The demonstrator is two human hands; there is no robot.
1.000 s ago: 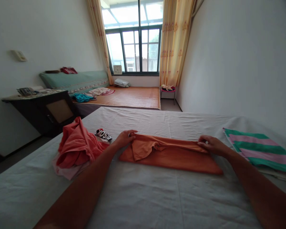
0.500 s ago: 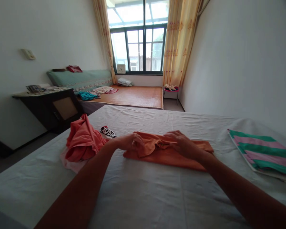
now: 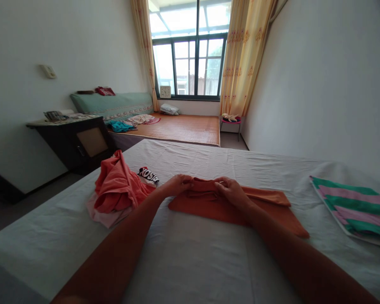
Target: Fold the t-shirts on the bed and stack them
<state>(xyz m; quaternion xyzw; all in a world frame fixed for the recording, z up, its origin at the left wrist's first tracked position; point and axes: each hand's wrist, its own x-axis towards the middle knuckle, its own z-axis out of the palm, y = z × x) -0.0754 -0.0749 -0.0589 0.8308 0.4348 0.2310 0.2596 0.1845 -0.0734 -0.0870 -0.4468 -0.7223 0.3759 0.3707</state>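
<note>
Close by me, a pale sheet (image 3: 202, 257) is spread, and the orange garment (image 3: 223, 210) lies folded across it. The left hand (image 3: 181, 185) and right hand (image 3: 230, 190) both have hold of it — fingers pinching a fold toward its far edge. Crumpled coral cloth (image 3: 115, 185) sits to the left, striped cloth (image 3: 357, 204) to the right. Beyond stands a matted bed (image 3: 190, 128) — then the window (image 3: 190, 63).

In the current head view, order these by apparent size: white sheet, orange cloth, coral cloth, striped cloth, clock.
1. White sheet
2. Orange cloth
3. Coral cloth and striped cloth: too alike to rank
4. Clock
</note>
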